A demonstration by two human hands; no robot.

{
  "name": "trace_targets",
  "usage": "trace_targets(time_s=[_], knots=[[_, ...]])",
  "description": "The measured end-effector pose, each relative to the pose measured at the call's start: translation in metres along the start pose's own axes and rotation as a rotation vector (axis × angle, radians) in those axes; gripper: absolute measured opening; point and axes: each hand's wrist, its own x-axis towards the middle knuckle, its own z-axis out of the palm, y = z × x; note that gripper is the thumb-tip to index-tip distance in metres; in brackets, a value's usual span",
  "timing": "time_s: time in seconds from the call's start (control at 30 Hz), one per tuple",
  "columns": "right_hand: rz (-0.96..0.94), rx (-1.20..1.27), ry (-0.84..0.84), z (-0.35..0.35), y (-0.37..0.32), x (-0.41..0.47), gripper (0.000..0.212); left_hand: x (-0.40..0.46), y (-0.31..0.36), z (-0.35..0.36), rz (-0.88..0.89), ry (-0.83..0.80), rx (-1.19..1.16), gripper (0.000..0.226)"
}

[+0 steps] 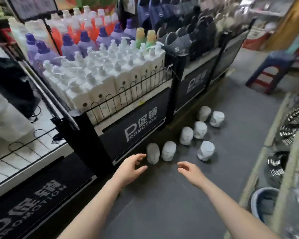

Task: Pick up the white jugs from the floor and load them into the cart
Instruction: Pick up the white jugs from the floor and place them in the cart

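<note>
Both hands, left hand (131,165) and right hand (188,169), reach spread and empty at lower centre; each should grip its nearest jug (152,153) upright by the body.

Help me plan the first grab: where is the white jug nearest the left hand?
In the head view, that white plastic jug stands on the grey floor against the black promotion cart, just beyond the left hand.
</note>
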Motion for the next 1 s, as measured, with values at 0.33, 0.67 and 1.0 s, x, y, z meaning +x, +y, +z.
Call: trace_targets(time_s=[0.33, 0.67, 1.0], knots=[[0.178, 0.228, 0.215, -0.113, 0.073, 0.064, 0.033, 0.161, 0.072, 0.061, 0.130, -0.177, 0.048, 0.046], [0.287, 0.310, 0.193, -0.188, 0.094, 0.199, 0.040, 0.321, 0.084, 0.091, 0.061, -0.211, 0.034, 0.044], [0.293, 0.303, 0.062, -0.256, 0.144, 0.315, 0.042, 0.409, 0.081, 0.161, -0.055, -0.150, -0.034, 0.045]])
